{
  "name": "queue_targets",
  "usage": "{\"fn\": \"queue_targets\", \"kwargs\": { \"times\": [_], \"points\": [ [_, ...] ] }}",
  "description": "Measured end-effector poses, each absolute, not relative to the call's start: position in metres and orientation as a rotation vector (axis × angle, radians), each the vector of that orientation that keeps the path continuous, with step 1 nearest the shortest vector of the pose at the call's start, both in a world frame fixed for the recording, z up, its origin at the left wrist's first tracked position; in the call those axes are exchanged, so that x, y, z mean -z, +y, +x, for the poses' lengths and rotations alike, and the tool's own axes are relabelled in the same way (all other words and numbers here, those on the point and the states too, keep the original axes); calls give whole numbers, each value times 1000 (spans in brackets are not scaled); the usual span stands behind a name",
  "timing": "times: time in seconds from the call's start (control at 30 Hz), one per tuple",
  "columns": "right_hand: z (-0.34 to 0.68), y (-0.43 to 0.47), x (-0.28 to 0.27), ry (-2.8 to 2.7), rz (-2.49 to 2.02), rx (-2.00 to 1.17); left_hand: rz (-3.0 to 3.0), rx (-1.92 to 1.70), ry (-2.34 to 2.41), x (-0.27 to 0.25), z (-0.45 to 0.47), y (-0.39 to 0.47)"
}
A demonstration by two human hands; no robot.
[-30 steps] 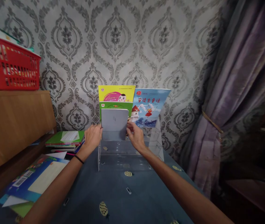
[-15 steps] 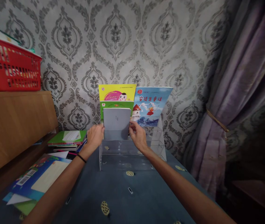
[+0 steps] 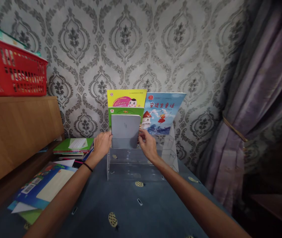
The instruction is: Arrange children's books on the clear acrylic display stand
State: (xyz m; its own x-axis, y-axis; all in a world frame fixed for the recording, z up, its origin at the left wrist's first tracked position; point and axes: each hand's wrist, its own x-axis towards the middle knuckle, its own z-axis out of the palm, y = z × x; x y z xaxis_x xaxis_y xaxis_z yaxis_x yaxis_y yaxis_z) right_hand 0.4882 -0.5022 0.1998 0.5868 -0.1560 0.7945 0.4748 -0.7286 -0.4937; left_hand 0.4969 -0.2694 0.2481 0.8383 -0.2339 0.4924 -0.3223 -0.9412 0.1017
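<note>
A grey notebook (image 3: 126, 130) stands upright in a tier of the clear acrylic rack (image 3: 141, 170). My left hand (image 3: 103, 143) is closed at its left edge, and my right hand (image 3: 147, 142) pinches its right edge. Behind it rises a green book (image 3: 127, 110), with a yellow book (image 3: 131, 94) farther back. To the right, a blue storybook (image 3: 164, 110) leans in the rack's rear tier. The rack's lower tiers in front show the patterned cloth through them.
Stacked books (image 3: 73, 145) and a blue book (image 3: 46, 188) with loose papers lie at the left on the dark blue cloth (image 3: 126, 201). A red basket (image 3: 29, 72) sits on a wooden cabinet (image 3: 19, 132). A purple curtain (image 3: 232, 138) hangs at the right.
The whole view has shifted slightly, so everything appears a little farther right. Both hands stay at the grey notebook's edges, with no clear movement of it in the rack.
</note>
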Motion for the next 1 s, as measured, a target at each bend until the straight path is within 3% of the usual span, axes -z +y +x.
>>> {"fn": "queue_targets", "kwargs": {
  "times": [1.0],
  "points": [
    [494,-496,-194,-234,-2241,1185,2857,-837,-503,-243,504,-260]
  ]
}}
